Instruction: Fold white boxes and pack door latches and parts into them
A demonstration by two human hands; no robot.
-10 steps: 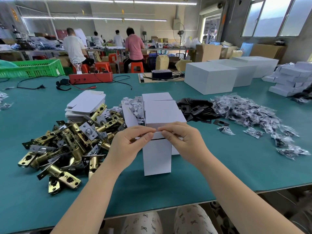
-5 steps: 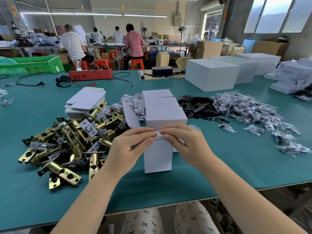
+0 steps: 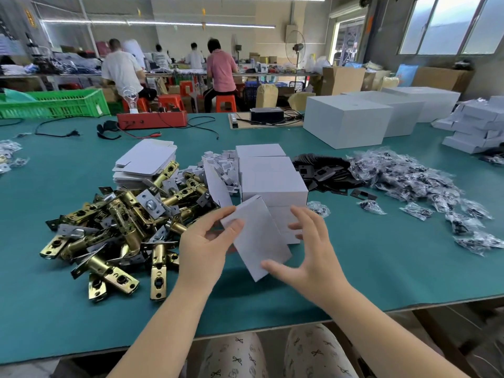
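1. Left hand (image 3: 207,241) is pinching the far-left corner of a small white box (image 3: 256,236), thumb on its face and fingers curling behind. The box is tilting in the air just above the table (image 3: 381,268), near the front edge. Risk: a pinch on one corner only is letting the box swing, and it could be twisting out of the grip.

2. Right hand (image 3: 308,255) is spreading open, fingers apart; the thumb is touching the box's near corner, the other fingers hovering beside its right edge. Risk: with so little contact the card could be buckling or a flap popping if that hand presses unevenly. I cannot tell whether the ends are tucked.

3. Brass door latches (image 3: 114,227) are lying in a tangled heap just left of the left hand. Risk: pulling one could be dragging neighbours along and off the near edge.

4. A stack of folded white boxes (image 3: 272,184) is standing just beyond the hands. Risk: a swing of the held box could be knocking it over.

5. Flat box blanks (image 3: 147,159) are sitting behind the latches; black plates (image 3: 321,170) and bagged parts (image 3: 409,184) are spreading to the right, farther off. Risk: reaching over the stack for parts could be toppling it; loose bags could be getting missed from a pack.
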